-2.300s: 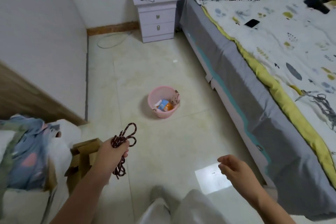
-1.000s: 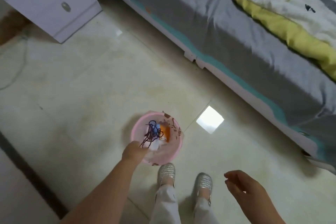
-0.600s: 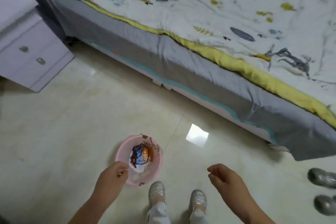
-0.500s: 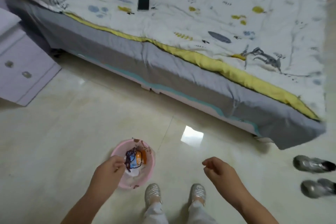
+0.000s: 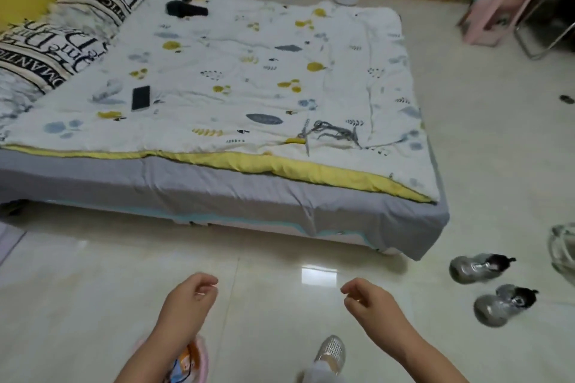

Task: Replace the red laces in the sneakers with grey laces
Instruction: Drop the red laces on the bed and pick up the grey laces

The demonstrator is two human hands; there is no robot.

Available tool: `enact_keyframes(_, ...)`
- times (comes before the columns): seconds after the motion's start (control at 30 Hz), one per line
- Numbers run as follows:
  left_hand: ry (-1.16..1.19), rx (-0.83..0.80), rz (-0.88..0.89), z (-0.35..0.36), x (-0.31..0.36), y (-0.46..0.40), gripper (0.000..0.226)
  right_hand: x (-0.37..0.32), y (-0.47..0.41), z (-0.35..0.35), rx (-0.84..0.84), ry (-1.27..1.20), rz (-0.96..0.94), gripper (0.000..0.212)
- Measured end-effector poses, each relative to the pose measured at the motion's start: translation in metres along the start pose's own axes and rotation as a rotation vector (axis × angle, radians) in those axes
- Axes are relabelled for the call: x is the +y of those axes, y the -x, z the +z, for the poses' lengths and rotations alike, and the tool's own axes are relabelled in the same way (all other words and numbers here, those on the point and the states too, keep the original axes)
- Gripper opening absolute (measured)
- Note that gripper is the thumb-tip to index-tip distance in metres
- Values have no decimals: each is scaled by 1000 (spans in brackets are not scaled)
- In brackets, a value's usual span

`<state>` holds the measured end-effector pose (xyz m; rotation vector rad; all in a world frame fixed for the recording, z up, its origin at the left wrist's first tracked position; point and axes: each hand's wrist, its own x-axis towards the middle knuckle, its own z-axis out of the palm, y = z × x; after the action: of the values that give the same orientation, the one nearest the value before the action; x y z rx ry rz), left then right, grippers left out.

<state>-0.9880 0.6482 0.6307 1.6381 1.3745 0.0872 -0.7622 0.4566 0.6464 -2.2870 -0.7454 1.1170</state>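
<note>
Both hands are empty: the left hand [image 5: 189, 298] and the right hand [image 5: 370, 301] hang over the floor with fingers loosely curled, holding nothing. The grey laces [image 5: 334, 130] lie in a loose tangle on the bed [image 5: 217, 183] near its front edge, and the 2 sneakers [image 5: 491, 286] sit on the tiles to the right, well apart from them. It looks like the fetching step: the next move calls for reaching to the quilt and gathering those laces.

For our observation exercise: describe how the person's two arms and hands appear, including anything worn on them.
Both forearms are bare, with no sleeves in view. The left hand and right hand carry no gloves, and no rings, watch or bracelet can be seen. No markings show on either.
</note>
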Motion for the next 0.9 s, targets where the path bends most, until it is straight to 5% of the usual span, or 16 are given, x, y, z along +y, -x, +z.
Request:
enact_keyframes(0.37,-161,-219,77,127,123,-58,28,84,-46,-126,127,-108,173,20)
enact_keyframes(0.67,-324,-301,138,163,217,-211,12,70,-147,-157,259,-357,328,17)
enact_keyframes(0.9,-439,-241,31,187,274,-392,48,23,-269,-174,336,-505,426,23)
